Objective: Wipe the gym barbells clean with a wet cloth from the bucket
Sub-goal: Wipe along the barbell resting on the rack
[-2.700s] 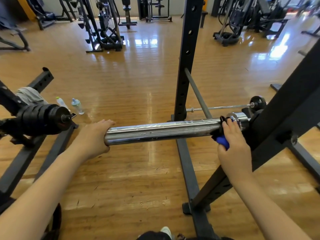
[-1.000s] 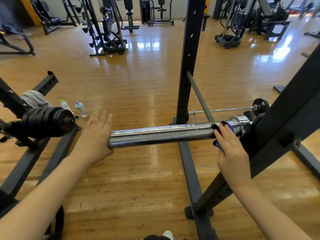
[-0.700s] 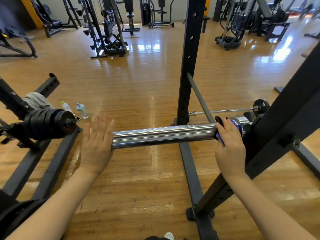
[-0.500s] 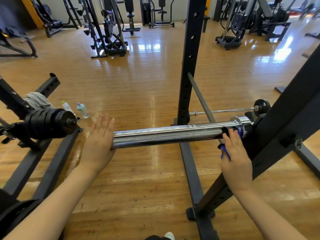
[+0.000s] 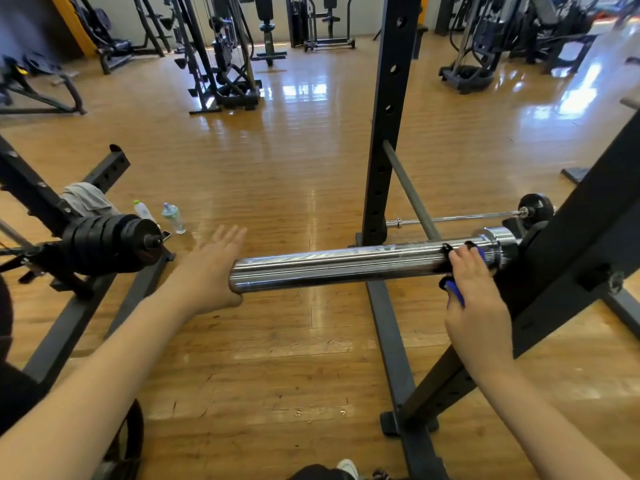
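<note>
A chrome barbell sleeve lies level across the middle of the view, its inner collar resting in a black rack at the right. My left hand is flat, fingers straight, its palm pressed against the sleeve's free end. My right hand grips a blue and black cloth wrapped round the sleeve near the collar. Most of the cloth is hidden under my fingers. No bucket is in view.
A black rack upright stands behind the sleeve, its slanted beam at the right. A loaded bar with black plates juts in from the left. Two bottles stand on the wooden floor. Gym machines line the back.
My left hand went from gripping the sleeve end to a flat palm against it. My right hand has rubbed the cloth round the sleeve by the collar, staying near the same place.
</note>
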The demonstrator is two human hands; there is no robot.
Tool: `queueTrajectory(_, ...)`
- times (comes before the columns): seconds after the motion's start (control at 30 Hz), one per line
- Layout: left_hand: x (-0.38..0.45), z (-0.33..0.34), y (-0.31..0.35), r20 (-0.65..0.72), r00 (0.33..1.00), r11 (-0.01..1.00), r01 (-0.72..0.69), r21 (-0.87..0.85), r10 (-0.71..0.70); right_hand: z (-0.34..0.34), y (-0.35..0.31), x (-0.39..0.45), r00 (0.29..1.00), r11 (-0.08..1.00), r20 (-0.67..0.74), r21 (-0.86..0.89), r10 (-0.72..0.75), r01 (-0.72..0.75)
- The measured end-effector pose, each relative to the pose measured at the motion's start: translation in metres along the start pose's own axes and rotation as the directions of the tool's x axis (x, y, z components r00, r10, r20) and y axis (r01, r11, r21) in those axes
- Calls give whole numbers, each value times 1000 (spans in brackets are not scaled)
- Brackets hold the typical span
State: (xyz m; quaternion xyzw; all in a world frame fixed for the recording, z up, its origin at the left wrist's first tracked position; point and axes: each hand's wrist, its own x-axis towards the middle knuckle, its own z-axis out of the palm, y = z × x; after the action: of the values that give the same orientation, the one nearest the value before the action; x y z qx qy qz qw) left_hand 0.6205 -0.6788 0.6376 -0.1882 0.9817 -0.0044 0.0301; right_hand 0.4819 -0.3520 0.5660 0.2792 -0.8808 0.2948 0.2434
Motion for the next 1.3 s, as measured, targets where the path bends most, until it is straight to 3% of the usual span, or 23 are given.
queueTrajectory(0.07,-13,16,0,-229,972,988,-16,157,52,2,4,9,997,997,-24,4,74,-74)
queueTrajectory(0.17,-23,35,3,-352,930,988,-57,145,105,7,-3,21,992,992,-19,8,126,-126)
queueTrajectory(0.3,-14,43,3,-484,865,990,-83,114,129,12,-6,1,996,992,34,-93,-81,84)
queueTrajectory(0.4,-8,45,-3,-441,889,991,-96,90,125,6,9,-8,995,988,60,-129,-75,82)
queueTrajectory(0.57,0,17,-2,-144,983,993,-117,-10,115,16,-8,17,990,990,-34,-32,140,-141)
queueTrajectory(0.63,2,10,-1,-58,994,994,-100,-40,98,18,-18,19,996,997,-33,20,81,-81)
queueTrajectory(0.7,-2,10,0,-109,991,997,-75,-16,73,19,-13,4,999,999,-8,-15,-36,36)
queueTrajectory(0.77,-10,19,1,-214,975,992,-33,119,58,15,3,-10,996,995,6,-55,-88,89)
queueTrajectory(0.93,-19,43,9,-414,904,990,-55,128,104,9,9,10,994,996,-83,61,74,-69)
queueTrajectory(1.0,-14,44,8,-459,882,992,-68,106,110,15,-5,16,993,998,-117,65,26,-18)
queueTrajectory(1.17,-8,34,1,-305,946,993,-80,92,105,15,6,-8,980,979,-3,-56,-198,198)
queueTrajectory(1.23,-4,23,2,-236,966,994,-99,48,108,6,15,-6,989,989,-23,-30,-146,145)
queueTrajectory(1.3,-2,15,4,-140,985,995,-99,-3,97,3,14,3,998,999,-65,42,4,-2)
